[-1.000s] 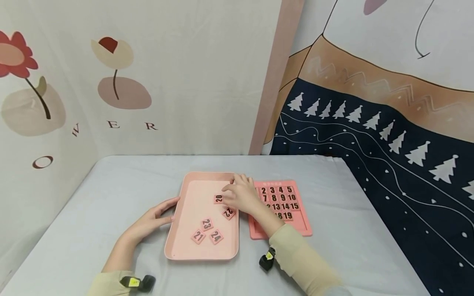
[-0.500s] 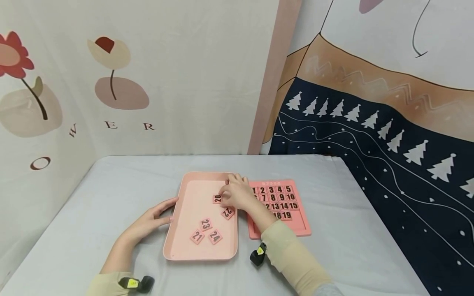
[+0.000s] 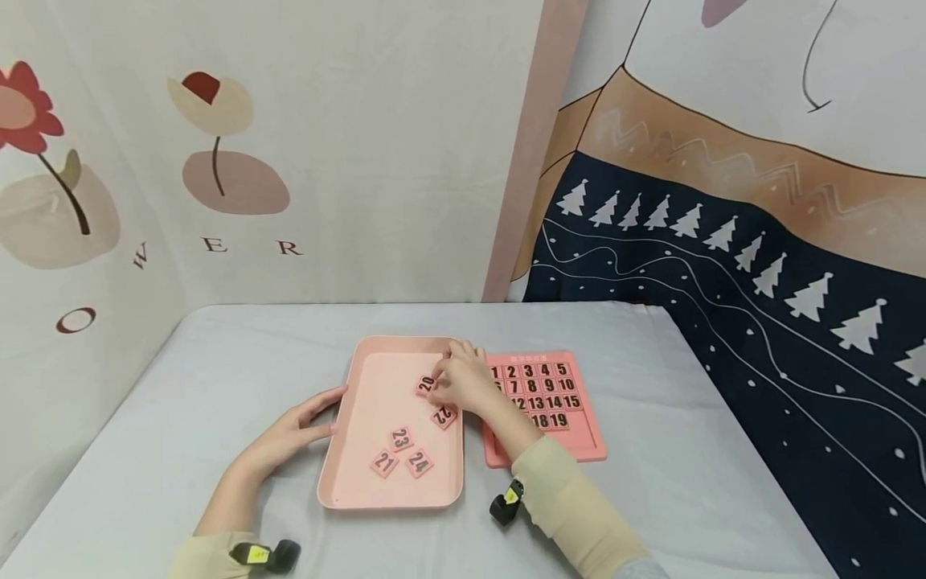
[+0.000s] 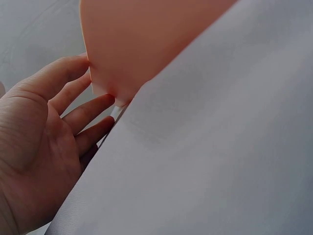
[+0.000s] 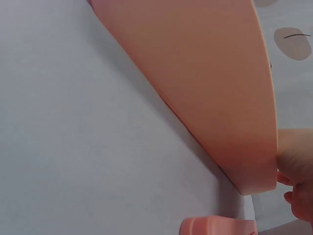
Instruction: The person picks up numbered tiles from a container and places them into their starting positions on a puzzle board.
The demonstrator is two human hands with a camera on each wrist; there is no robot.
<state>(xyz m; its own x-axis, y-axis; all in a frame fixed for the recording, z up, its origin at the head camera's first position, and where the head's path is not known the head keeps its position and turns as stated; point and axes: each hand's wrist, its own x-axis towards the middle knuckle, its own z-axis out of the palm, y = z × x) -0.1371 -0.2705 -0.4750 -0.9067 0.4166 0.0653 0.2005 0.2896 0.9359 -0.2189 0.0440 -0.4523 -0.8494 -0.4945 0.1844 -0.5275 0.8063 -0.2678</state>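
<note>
A pink tray (image 3: 347,474) holds several number tiles. My left hand (image 3: 292,430) rests at its left rim with fingers loosely spread; in the left wrist view, fingertips touch the tray wall (image 4: 142,39). My right hand (image 3: 466,384) reaches over the right rim and pinches the number 20 tile (image 3: 425,385), which sits tilted on the tray floor. Just below lies the 22 tile (image 3: 444,416). Tiles 23 (image 3: 401,438), 21 (image 3: 384,462) and 24 (image 3: 419,463) lie nearer the front. In the right wrist view, the tray wall partly hides the right hand (image 5: 298,171).
Right of the tray lies a pink number board (image 3: 589,442) with rows of tiles ending at 19; my right forearm covers part of it. A white cloth (image 3: 651,378) covers the table. Printed curtains (image 3: 376,161) hang behind.
The 20 tile has turned from sideways to a slant under my right fingers. My right hand has shifted only slightly; the left hand stays at the rim.
</note>
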